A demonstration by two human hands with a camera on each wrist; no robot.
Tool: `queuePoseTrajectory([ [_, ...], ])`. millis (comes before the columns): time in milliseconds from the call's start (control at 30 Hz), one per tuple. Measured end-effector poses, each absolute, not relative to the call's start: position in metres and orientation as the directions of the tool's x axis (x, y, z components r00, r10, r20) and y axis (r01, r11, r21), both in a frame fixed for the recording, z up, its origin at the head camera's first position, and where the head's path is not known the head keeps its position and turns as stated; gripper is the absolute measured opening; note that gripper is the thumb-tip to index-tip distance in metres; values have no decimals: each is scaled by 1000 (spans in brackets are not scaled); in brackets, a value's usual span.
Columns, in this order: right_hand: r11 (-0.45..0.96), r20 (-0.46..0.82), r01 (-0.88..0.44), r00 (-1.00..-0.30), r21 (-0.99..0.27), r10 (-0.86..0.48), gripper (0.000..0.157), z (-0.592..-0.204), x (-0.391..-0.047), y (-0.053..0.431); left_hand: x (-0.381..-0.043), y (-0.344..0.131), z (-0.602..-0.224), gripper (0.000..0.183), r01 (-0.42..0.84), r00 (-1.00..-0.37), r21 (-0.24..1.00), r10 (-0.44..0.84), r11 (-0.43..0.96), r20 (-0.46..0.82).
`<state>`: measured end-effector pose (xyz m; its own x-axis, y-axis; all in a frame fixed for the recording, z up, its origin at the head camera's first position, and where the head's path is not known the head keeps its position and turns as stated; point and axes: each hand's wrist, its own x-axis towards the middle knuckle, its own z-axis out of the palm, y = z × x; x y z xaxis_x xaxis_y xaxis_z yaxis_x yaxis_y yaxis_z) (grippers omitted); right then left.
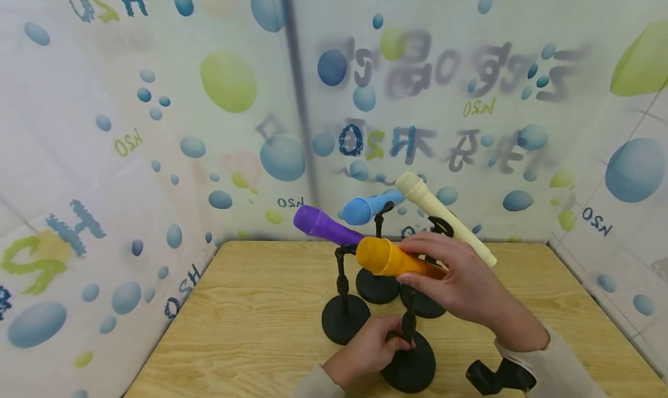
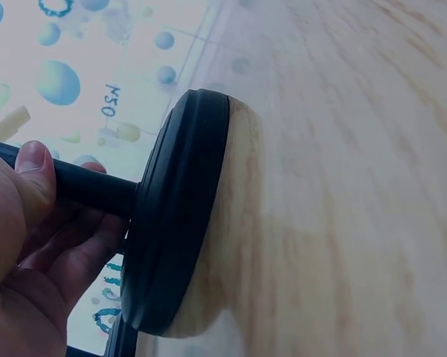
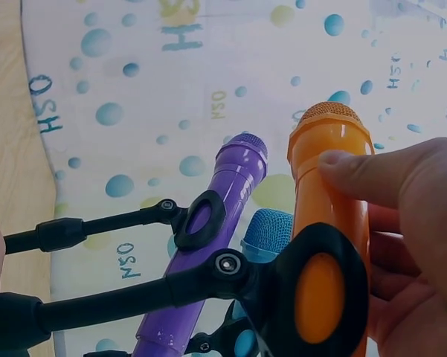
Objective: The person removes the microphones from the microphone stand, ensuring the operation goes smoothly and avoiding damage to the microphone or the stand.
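Note:
My right hand (image 1: 459,270) grips an orange microphone (image 3: 331,186) by its body, thumb just below the mesh head. The microphone sits in the clip (image 3: 312,290) of the nearest black stand. Low on that stand's pole, my left hand (image 1: 367,348) pinches with thumb and fingers, just above the round base (image 2: 182,216). Behind, a purple microphone (image 1: 326,224), a blue microphone (image 1: 365,209) and a cream microphone (image 1: 443,215) lean in clips on their own stands. In the head view the right hand hides part of the cream one's stand.
A black clip-like piece (image 1: 501,377) lies by the right sleeve near the front of the wooden table (image 1: 250,305). The purple microphone's stand base (image 1: 339,322) stands just left of the nearest one. A patterned curtain (image 1: 229,154) hangs behind and at both sides.

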<state>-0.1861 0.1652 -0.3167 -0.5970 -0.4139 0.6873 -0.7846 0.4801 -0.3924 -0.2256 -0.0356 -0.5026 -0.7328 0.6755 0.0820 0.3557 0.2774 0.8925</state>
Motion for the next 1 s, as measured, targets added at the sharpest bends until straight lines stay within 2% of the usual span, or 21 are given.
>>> queuePoseTrajectory([
  [333,464,686,-799,-582,-383,-436,48,-316,-188,165,-226,-35,-502,14,344,-734,896,675,280,72],
  [633,444,666,-791,-602,-421,-441,45,-315,-188,163,-227,-36,-503,14,384,-711,888,695,255,108],
  [1000,431,655,-775,-626,-462,-423,43,-316,-188,160,-226,-36,-502,15,363,-713,896,695,256,91],
])
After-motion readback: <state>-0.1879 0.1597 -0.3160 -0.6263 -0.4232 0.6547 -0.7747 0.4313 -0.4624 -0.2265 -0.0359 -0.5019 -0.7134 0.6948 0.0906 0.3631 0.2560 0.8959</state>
